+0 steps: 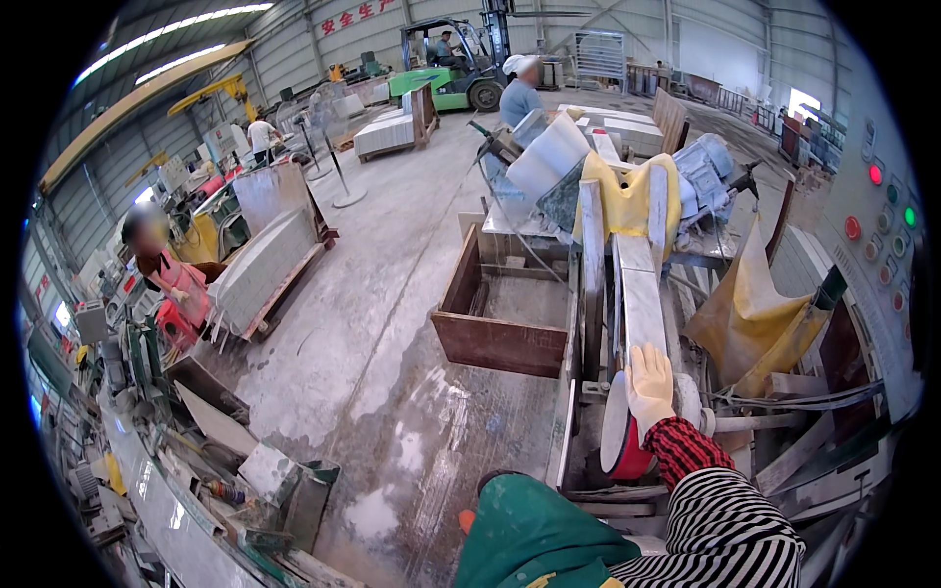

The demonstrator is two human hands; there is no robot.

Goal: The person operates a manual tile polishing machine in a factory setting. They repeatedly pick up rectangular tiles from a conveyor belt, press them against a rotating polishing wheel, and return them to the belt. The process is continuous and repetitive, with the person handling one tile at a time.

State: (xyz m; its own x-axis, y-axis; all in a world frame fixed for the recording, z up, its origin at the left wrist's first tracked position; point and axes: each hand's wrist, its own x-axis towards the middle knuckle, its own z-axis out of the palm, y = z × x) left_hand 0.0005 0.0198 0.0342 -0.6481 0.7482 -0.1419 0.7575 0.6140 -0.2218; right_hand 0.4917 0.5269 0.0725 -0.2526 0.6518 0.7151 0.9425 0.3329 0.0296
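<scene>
My right hand (649, 387), in a pale glove with a red checked cuff, lies flat with its fingers stretched forward on the near end of a long pale stone strip (643, 304). The strip runs away from me along a narrow machine bed, under a yellow cover (627, 201). Just below the hand is a round wheel with a red rim (616, 431). My left hand does not show; the green apron (534, 539) fills the lower middle. A small orange patch at the apron's left edge is too little to make out.
Left of the machine bed stands a brown open-topped box (500, 338). A control panel (877, 235) with lit buttons rises at right, near a yellow cloth (755, 314). Co-workers, stacked slabs (270, 265) and a green forklift (446, 83) are farther off. Scrap pieces (274, 480) lie lower left.
</scene>
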